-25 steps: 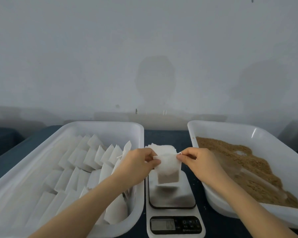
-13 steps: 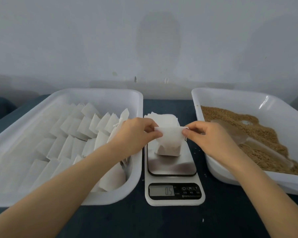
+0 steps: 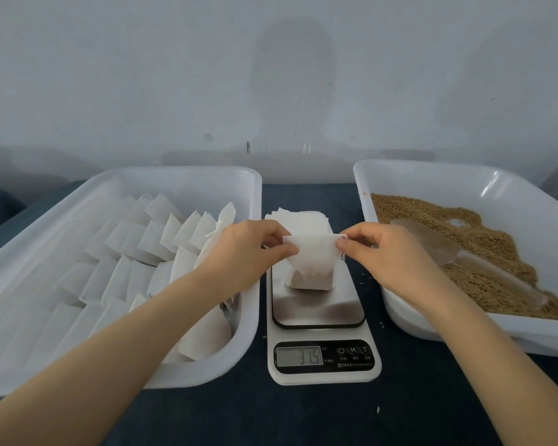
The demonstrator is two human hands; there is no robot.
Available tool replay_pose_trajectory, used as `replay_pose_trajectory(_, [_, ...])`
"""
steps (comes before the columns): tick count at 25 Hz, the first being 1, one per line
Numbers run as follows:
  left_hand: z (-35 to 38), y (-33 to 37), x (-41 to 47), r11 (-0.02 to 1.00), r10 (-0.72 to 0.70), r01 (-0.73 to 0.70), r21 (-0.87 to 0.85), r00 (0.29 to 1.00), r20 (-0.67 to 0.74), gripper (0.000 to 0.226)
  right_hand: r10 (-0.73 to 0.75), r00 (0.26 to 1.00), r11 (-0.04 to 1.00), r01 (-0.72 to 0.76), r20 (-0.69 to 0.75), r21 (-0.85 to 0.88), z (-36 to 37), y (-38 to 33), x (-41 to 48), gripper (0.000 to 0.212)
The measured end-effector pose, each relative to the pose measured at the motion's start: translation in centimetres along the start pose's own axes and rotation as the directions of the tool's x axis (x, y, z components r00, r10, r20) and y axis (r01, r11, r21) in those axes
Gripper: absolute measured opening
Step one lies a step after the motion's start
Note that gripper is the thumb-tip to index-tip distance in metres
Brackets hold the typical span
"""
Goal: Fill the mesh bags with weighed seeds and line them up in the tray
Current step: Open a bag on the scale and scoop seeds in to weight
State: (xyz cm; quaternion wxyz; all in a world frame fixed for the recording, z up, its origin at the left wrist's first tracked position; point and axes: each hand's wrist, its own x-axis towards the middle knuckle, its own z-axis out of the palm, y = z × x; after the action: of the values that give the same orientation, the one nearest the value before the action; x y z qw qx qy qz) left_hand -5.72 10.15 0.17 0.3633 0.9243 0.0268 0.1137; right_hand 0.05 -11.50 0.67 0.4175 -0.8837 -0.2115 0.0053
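Observation:
A white mesh bag [image 3: 311,263] with seeds in its bottom stands on the steel plate of the kitchen scale [image 3: 319,309]. My left hand [image 3: 245,252] pinches the bag's top left corner and my right hand [image 3: 384,252] pinches its top right corner, stretching the mouth flat. The scale's display [image 3: 299,356] shows digits. On the left, a white tray [image 3: 207,178] holds rows of filled white bags [image 3: 161,239]. On the right, a second white tray [image 3: 432,175] holds brown seeds [image 3: 484,239] with a clear scoop [image 3: 438,243] lying in them.
A stack of empty white bags [image 3: 298,217] lies behind the scale on the dark blue tabletop [image 3: 303,416]. A few loose seeds lie around the scale. A pale wall rises right behind the trays.
The bag hung above the scale a second ago; it now rests on the plate and the reading has risen. The camera tilted down, both hands still pinching the bag's corners.

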Motion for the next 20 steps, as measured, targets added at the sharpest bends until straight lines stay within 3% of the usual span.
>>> replay_pose_trajectory(8, [0.05,-0.24,0.01,1.0,-0.001,0.001,-0.01,1.0,-0.007,0.004,-0.01,1.0,1.0,0.01,0.014,-0.012,-0.05,-0.06,-0.07,0.017])
replay_pose_trajectory(14, [0.16,0.07,-0.19,0.993,0.028,-0.041,-0.113,0.993,-0.118,0.009,-0.039,0.997,0.998,0.042,-0.066,0.05,-0.24,-0.46,-0.34,0.011])
replay_pose_trajectory(20, [0.15,0.1,-0.22,1.0,0.004,-0.004,0.003,1.0,-0.006,0.011,-0.043,0.999,0.997,0.043,-0.008,-0.056,0.04,-0.26,-0.14,0.009])
